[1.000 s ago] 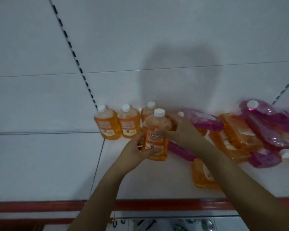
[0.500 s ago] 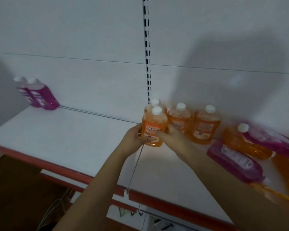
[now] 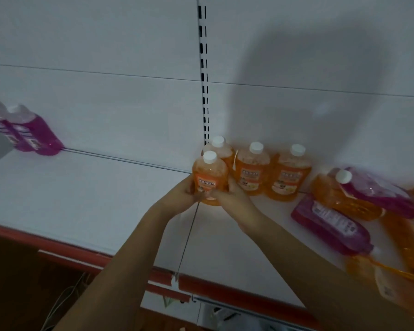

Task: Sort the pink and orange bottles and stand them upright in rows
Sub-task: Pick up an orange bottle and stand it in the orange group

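I'm clamping the front orange bottle (image 3: pixel 209 177) low between left hand (image 3: pixel 181 195) and right hand (image 3: pixel 227 199), easing it down upright just ahead of the back-row orange bottle (image 3: pixel 221 150), keeping the label facing me.

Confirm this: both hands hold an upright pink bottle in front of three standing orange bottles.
Wrong colour. In the head view, the left hand and right hand hold an upright orange bottle, in front of three standing orange bottles.

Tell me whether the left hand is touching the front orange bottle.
Touching. The head view shows the left hand wrapped round the lower side of the front orange bottle, no gap between them.
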The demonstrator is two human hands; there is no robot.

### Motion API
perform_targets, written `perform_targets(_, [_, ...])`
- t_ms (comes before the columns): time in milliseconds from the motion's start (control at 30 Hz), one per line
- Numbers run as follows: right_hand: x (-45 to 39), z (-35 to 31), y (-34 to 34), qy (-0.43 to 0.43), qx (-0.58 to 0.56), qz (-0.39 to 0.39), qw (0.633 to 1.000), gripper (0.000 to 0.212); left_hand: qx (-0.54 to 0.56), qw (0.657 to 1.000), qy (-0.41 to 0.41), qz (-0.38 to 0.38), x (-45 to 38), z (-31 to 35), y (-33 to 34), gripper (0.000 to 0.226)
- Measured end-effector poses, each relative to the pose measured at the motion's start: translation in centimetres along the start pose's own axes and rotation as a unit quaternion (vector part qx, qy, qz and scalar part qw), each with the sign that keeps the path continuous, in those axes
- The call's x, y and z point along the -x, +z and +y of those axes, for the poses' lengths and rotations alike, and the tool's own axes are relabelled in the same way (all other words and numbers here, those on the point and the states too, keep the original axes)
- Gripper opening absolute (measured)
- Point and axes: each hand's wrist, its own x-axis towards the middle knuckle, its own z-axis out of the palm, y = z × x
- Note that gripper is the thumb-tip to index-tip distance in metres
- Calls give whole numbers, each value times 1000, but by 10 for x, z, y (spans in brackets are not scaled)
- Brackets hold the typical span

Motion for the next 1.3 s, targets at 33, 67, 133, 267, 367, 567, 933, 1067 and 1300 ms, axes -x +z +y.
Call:
perform_targets(33, [1, 0, -2, 1, -4, 4, 1000, 66, -1, 1000, 3, -1, 0, 0, 3, 40])
perform_targets(67, [2, -1, -3, 0, -4, 7, 1000, 66, -1, 1000, 6, -1, 0, -1, 6, 40])
perform_targets(133, [2, -2, -6, 3, 2, 1, 1000, 70, 1, 1000, 9, 4, 0, -2, 10, 43])
perform_targets(267, [1, -3, -12, 19, 17, -22, 999, 74, -18, 1000, 1, 21, 3, 2, 14, 47])
perform_targets(367, [11, -6, -22, 17, 27, -27, 999, 62, -13, 999, -3, 52, 12, -1, 16, 53])
perform_targets(567, [46, -20, -79, 3, 59, 45, 997, 42, 20, 957, -98, 271, 55, -2, 64, 50])
perform_targets(933, [124, 8, -240, -50, 247, 320, 913, 22, -189, 974, 122, 0, 50, 47, 212, 22])
perform_targets(1067, [145, 49, -259, 109, 328, 238, 908, 30, -283, 947, 154, 23, 21, 52, 239, 57])
perform_targets(1300, [153, 60, -250, 84, 276, 111, 951, 59, -303, 944, 128, -1, -15, 51, 251, 82])
